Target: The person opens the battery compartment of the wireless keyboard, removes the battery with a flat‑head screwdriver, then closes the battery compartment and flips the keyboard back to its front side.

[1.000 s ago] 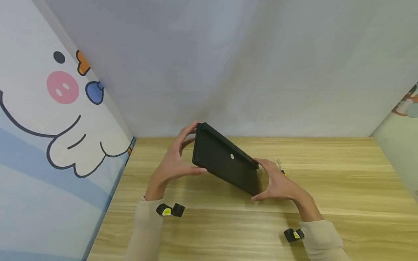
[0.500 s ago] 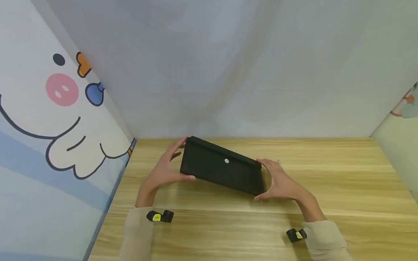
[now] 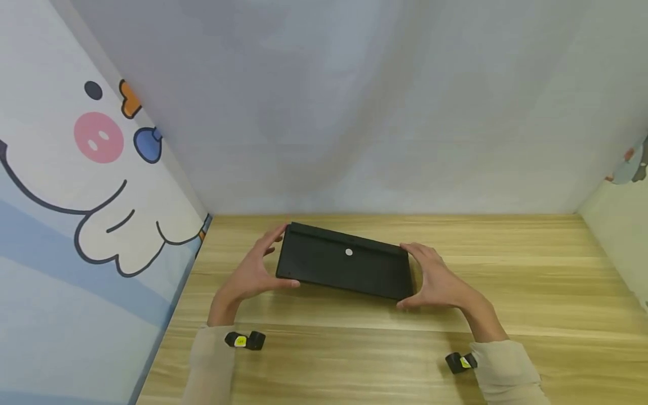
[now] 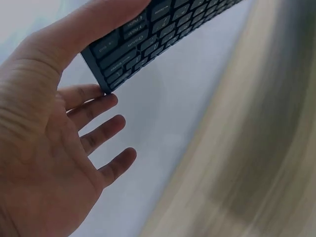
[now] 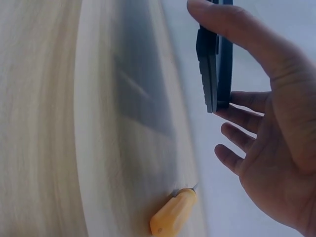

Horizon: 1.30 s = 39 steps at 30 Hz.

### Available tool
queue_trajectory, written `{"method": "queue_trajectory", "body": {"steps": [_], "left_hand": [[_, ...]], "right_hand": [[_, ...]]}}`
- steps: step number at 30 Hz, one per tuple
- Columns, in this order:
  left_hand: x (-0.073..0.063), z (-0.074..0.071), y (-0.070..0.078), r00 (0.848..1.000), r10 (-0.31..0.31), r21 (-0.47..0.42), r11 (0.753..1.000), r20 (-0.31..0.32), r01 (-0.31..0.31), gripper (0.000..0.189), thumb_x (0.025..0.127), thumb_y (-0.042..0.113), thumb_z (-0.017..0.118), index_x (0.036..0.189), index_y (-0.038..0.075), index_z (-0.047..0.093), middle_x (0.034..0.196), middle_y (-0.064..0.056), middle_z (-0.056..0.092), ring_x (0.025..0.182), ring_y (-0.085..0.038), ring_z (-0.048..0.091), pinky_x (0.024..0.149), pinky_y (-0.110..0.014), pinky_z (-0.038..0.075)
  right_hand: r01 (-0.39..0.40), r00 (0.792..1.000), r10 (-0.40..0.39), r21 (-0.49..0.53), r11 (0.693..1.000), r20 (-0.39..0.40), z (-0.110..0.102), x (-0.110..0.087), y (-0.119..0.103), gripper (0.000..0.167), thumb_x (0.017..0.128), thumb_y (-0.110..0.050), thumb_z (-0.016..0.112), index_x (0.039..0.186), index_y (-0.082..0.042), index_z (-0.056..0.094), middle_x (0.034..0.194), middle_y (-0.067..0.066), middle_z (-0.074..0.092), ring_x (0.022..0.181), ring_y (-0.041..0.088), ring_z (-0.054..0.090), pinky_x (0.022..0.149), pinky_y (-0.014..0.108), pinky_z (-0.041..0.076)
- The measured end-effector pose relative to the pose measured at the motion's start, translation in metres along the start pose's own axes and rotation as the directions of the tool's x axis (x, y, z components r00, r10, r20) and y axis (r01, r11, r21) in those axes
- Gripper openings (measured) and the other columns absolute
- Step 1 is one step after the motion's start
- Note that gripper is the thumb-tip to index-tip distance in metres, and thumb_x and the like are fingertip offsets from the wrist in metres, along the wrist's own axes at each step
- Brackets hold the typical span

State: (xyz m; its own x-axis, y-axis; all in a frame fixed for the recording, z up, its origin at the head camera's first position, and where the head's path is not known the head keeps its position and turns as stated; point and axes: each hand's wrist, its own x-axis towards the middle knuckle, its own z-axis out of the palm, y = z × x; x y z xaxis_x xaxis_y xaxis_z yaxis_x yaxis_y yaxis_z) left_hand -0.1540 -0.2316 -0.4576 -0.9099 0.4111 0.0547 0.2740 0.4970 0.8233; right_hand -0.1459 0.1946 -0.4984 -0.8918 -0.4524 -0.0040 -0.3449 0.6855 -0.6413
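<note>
A black keyboard [image 3: 344, 267] is held between both hands, its underside with a round white spot turned up toward the head camera. My left hand [image 3: 249, 274] pinches its left end, thumb on the near edge and fingers at the far corner. At the right end, my right hand [image 3: 439, 281] grips it the same way, thumb near and fingers far. Rows of keys [image 4: 163, 37] show on the downward face in the left wrist view. Seen nearly edge-on in the right wrist view, the keyboard is apart from the wooden table [image 5: 44, 123], which carries its shadow.
A screwdriver with an orange-yellow handle [image 5: 174, 215] lies on the table below my right hand; in the head view that hand hides it. A pale grey wall [image 3: 379, 112] rises behind the table, and a cartoon-printed panel [image 3: 61, 236] stands at the left.
The keyboard's left end has come down and to the left with my left hand, so the steep slant has become slight. Its underside faces up more. My right hand has barely shifted.
</note>
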Motion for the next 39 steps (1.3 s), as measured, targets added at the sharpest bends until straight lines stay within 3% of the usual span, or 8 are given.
{"method": "queue_trajectory", "body": {"steps": [7, 12, 18, 25, 30, 39], "left_hand": [[-0.011, 0.001, -0.013, 0.996, -0.082, 0.057, 0.995, 0.030, 0.080, 0.122, 0.072, 0.038, 0.094, 0.165, 0.029, 0.016, 0.172, -0.006, 0.018, 0.156, -0.035, 0.025, 0.125, -0.061, 0.029], [-0.016, 0.004, -0.020, 0.994, -0.104, 0.082, 0.992, 0.042, 0.101, 0.123, 0.071, 0.042, 0.094, 0.165, 0.026, 0.017, 0.172, -0.008, 0.020, 0.157, -0.036, 0.024, 0.125, -0.061, 0.029], [-0.015, 0.009, -0.029, 0.989, -0.139, 0.078, 0.988, 0.044, 0.135, 0.123, 0.071, 0.041, 0.094, 0.165, 0.022, 0.017, 0.172, -0.011, 0.019, 0.156, -0.041, 0.024, 0.123, -0.065, 0.030], [-0.015, 0.015, -0.038, 0.974, -0.223, 0.102, 0.971, 0.045, 0.218, 0.122, 0.073, 0.039, 0.092, 0.166, 0.020, 0.016, 0.172, -0.015, 0.017, 0.155, -0.047, 0.023, 0.119, -0.070, 0.030], [-0.014, 0.019, -0.046, 0.959, -0.279, 0.107, 0.956, 0.052, 0.272, 0.122, 0.073, 0.037, 0.093, 0.166, 0.019, 0.016, 0.172, -0.014, 0.016, 0.158, -0.045, 0.017, 0.122, -0.069, 0.025], [-0.011, 0.025, -0.057, 0.951, -0.306, 0.139, 0.945, 0.052, 0.297, 0.123, 0.071, 0.036, 0.094, 0.165, 0.014, 0.017, 0.171, -0.017, 0.019, 0.157, -0.046, 0.016, 0.124, -0.067, 0.023]], "right_hand": [[-0.022, 1.000, 0.022, -0.019, 1.000, 0.010, 0.002, -0.003, -0.013, 0.129, 0.060, -0.048, 0.097, 0.160, -0.007, 0.028, 0.163, 0.025, 0.029, 0.150, 0.049, 0.023, 0.115, 0.075, 0.028], [-0.028, 1.000, 0.028, -0.056, 0.998, 0.003, 0.006, -0.004, -0.021, 0.129, 0.059, -0.044, 0.098, 0.159, -0.004, 0.028, 0.162, 0.026, 0.030, 0.149, 0.051, 0.024, 0.118, 0.074, 0.023], [-0.016, 1.000, 0.017, -0.078, 0.997, 0.007, 0.008, 0.007, -0.017, 0.128, 0.058, -0.040, 0.099, 0.159, -0.002, 0.029, 0.160, 0.025, 0.033, 0.149, 0.050, 0.026, 0.119, 0.076, 0.018], [0.030, 1.000, -0.029, -0.144, 0.989, 0.013, 0.015, 0.020, -0.010, 0.128, 0.058, -0.044, 0.098, 0.158, 0.000, 0.032, 0.157, 0.023, 0.039, 0.146, 0.047, 0.034, 0.116, 0.071, 0.032], [0.052, 0.998, -0.047, -0.178, 0.983, 0.034, 0.021, 0.028, -0.003, 0.128, 0.058, -0.047, 0.097, 0.158, 0.001, 0.032, 0.156, 0.024, 0.041, 0.145, 0.046, 0.036, 0.116, 0.068, 0.035], [0.072, 0.997, -0.063, -0.184, 0.980, 0.053, 0.024, 0.038, 0.001, 0.126, 0.058, -0.045, 0.097, 0.156, 0.003, 0.034, 0.154, 0.026, 0.043, 0.143, 0.047, 0.039, 0.116, 0.067, 0.036]]}}
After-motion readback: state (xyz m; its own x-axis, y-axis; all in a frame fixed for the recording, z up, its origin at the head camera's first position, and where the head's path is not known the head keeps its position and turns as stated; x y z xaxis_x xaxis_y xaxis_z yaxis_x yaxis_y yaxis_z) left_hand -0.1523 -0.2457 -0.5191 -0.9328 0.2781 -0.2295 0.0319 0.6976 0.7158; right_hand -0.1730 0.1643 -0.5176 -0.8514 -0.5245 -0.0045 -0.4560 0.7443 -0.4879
